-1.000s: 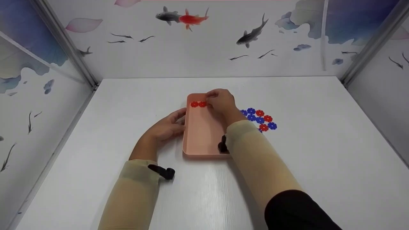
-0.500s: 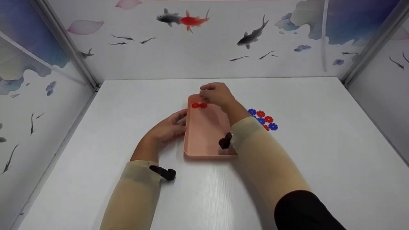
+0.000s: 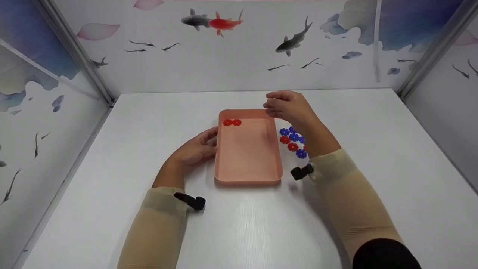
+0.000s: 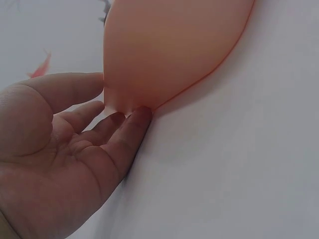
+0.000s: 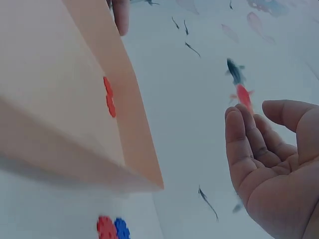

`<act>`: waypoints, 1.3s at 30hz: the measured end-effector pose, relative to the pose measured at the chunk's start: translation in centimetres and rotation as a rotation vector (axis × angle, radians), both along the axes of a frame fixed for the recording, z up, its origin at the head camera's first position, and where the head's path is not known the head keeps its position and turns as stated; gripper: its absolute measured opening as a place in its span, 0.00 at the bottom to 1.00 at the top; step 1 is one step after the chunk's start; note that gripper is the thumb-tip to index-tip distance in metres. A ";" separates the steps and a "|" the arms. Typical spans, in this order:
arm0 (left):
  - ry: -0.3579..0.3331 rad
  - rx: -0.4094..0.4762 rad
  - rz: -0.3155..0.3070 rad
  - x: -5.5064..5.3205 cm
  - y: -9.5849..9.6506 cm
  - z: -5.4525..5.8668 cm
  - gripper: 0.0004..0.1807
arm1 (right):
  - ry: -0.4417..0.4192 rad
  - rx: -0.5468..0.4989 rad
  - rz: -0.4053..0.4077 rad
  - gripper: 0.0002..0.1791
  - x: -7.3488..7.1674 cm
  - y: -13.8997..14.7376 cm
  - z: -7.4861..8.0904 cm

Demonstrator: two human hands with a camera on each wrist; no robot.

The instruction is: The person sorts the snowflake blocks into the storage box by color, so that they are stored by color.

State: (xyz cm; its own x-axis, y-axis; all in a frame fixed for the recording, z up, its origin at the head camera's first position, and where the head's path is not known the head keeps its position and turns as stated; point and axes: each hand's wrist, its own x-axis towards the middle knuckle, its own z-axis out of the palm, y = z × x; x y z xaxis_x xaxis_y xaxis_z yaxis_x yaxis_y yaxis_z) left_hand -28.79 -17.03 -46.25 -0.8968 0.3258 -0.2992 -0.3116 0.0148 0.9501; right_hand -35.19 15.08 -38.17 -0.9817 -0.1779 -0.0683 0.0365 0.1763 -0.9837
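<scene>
A pink rectangular tray (image 3: pixel 248 157) lies on the white table. Two red flower-shaped plastic pieces (image 3: pixel 232 122) sit side by side near its far left corner. My left hand (image 3: pixel 194 149) rests against the tray's left side; in the left wrist view the fingertips (image 4: pixel 142 112) touch the outer wall. Raised by the far right corner is my right hand (image 3: pixel 291 106). Its fingers are loosely bent, with nothing between them in the right wrist view. Several blue flower pieces (image 3: pixel 284 131) and red flower pieces (image 3: pixel 292 147) lie right of the tray, partly hidden by the right forearm.
White panels (image 3: pixel 239 74) printed with fish and leaves enclose the table at the back and sides. A black wrist camera mount (image 3: pixel 194 201) sticks out from the left sleeve, and another camera mount (image 3: pixel 301 172) from the right one.
My right hand has lifted away from beside the two red flower pieces and moved right, past the tray's far right corner. The left hand stays at the tray's side.
</scene>
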 end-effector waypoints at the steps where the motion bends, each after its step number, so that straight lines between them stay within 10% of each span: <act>1: -0.002 0.000 -0.001 0.0 0.0 0.0 0.49 | -0.004 0.017 -0.012 0.20 0.2 0.9 -0.2; 14: -0.001 -0.012 0.000 0.1 -0.3 0.2 0.49 | -0.047 0.101 -0.130 0.27 1.7 10.9 -1.6; 39: -0.016 -0.018 0.010 0.1 0.0 0.1 0.51 | -0.189 0.452 0.029 0.28 0.3 15.8 -6.9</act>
